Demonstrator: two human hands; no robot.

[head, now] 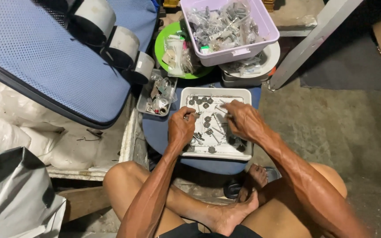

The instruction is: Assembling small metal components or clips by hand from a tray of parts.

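A shallow white tray (244,94) rests on a blue cushion and holds several small dark metal nuts (207,119) and thin bolts. My left hand (181,128) hovers over the tray's left side, its fingertips pinched on a small metal piece (193,115). Over the right half of the tray, my right hand (243,120) has its fingers curled, pinching a thin metal bolt (224,107). The hands hide part of the tray's contents.
A lilac plastic tub (265,27) of bagged hardware sits behind the tray, on a white bowl (271,57). A green plate (164,40), a small clear box (143,102) of parts and an upturned blue chair (36,57) lie to the left. My bare legs and foot are below.
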